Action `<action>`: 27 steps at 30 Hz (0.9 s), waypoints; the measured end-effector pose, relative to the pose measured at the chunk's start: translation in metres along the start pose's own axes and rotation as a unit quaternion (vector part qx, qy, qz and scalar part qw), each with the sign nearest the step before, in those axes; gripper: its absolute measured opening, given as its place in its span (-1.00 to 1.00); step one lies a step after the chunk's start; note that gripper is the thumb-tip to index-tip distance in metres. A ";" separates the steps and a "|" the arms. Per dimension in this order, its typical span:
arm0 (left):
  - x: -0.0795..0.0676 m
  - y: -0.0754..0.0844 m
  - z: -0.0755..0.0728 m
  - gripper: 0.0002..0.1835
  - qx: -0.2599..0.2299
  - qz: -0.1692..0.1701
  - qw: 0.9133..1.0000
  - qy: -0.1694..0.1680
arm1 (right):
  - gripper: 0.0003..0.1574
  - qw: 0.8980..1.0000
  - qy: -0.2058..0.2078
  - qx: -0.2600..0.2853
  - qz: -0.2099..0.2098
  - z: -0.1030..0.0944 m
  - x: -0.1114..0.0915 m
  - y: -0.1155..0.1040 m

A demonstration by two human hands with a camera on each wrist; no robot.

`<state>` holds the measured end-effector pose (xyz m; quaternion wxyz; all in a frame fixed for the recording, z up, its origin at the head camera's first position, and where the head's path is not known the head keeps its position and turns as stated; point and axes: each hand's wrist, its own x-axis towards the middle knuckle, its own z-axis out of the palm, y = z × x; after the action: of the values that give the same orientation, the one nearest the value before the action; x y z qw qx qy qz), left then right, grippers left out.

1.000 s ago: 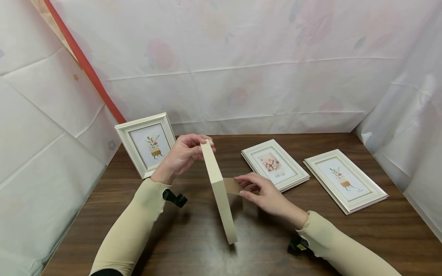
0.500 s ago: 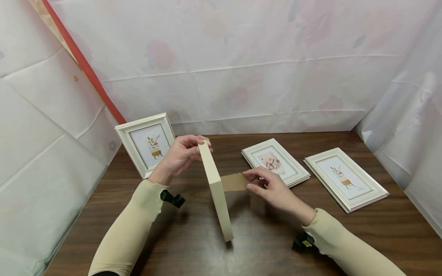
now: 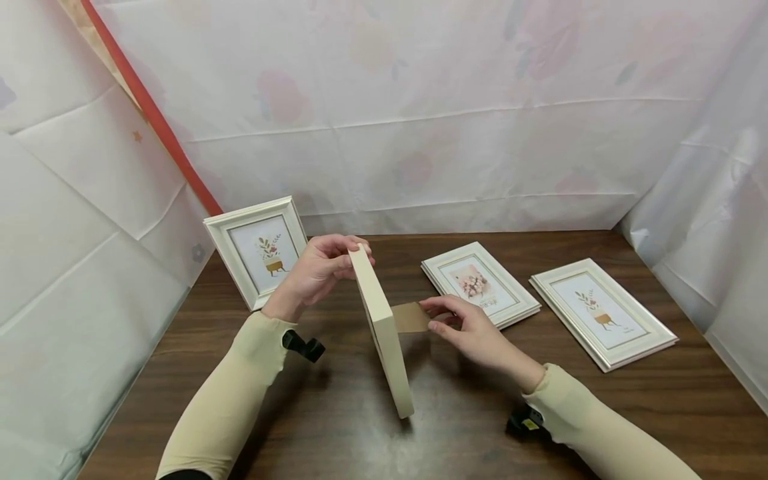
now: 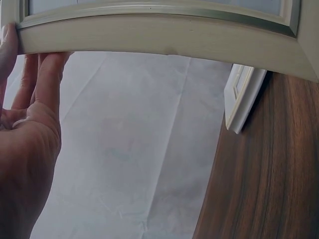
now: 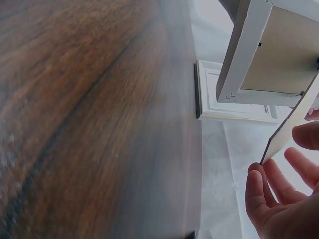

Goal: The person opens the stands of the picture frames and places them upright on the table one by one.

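Observation:
A cream picture frame [image 3: 387,340] stands edge-on at the middle of the table in the head view, leaning slightly. My left hand [image 3: 315,270] grips its upper far end, thumb on one face and fingers behind. The left wrist view looks along the frame's border [image 4: 149,35], with part of the glazed front above. From the frame's back an easel leg [image 3: 411,317] sticks out to the right. My right hand [image 3: 474,333] pinches the leg's free end between thumb and fingers. In the right wrist view the beige backing board [image 5: 284,50] shows beside the leg.
Behind the left hand, a white picture frame [image 3: 243,247] with a plant print stands upright. Two more lie face up on the right: one with a flower picture [image 3: 516,310], one with a plant print [image 3: 645,333]. Pale sheeting [image 3: 420,160] surrounds the dark wooden table [image 3: 468,433].
My right hand has moved right, swinging the easel leg farther out from the frame's back. The held frame has turned slightly; my left hand stays at its upper end.

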<state>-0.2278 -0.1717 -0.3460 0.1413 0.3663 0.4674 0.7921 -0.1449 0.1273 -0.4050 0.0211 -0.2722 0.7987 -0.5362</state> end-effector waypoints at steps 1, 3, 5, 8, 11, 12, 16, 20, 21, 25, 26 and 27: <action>0.000 0.000 0.000 -0.84 0.000 0.001 1.000 0.000 | -0.59 1.000 -0.001 0.001 0.000 0.000 0.000 0.001; -0.001 -0.001 -0.001 -0.84 -0.003 0.003 1.000 0.000 | -0.59 1.000 -0.001 -0.003 0.002 -0.001 0.001 0.002; -0.001 -0.001 -0.001 -0.84 -0.002 0.005 1.000 0.001 | -0.59 1.000 0.001 -0.006 0.005 -0.002 0.000 0.003; -0.002 -0.001 -0.002 -0.84 -0.002 0.009 1.000 0.003 | -0.59 1.000 0.007 -0.013 0.015 -0.007 -0.002 0.004; -0.004 0.000 -0.004 -0.84 0.001 0.013 1.000 0.008 | -0.60 1.000 0.016 -0.015 0.020 -0.014 -0.006 0.003; -0.004 0.000 -0.004 -0.84 0.002 0.014 1.000 0.010 | -0.60 1.000 0.018 -0.015 0.021 -0.017 -0.008 0.003; -0.006 0.003 -0.006 -0.84 0.013 0.021 1.000 0.019 | -0.63 0.999 0.027 -0.028 0.023 -0.027 -0.016 0.003; -0.008 0.005 -0.007 -0.84 0.032 0.024 0.998 0.041 | -0.63 0.998 0.029 -0.046 0.017 -0.034 -0.025 0.005; -0.008 0.006 -0.007 -0.84 0.036 0.023 0.998 0.050 | -0.63 0.998 0.029 -0.048 0.013 -0.035 -0.028 0.005; -0.010 0.008 -0.009 -0.83 0.041 0.024 0.996 0.080 | -0.62 0.998 0.024 -0.055 -0.006 -0.040 -0.035 0.007; -0.010 0.008 -0.009 -0.83 0.038 0.025 0.995 0.084 | -0.63 0.998 0.023 -0.058 -0.009 -0.041 -0.037 0.007; -0.010 0.008 -0.009 -0.82 0.037 0.027 0.995 0.088 | -0.63 0.998 0.022 -0.060 -0.012 -0.042 -0.039 0.007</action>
<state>-0.2267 -0.1878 -0.3460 0.0651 0.3128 0.4968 0.8069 -0.1281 0.1822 -0.4034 -0.0190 -0.2706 0.8265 -0.4933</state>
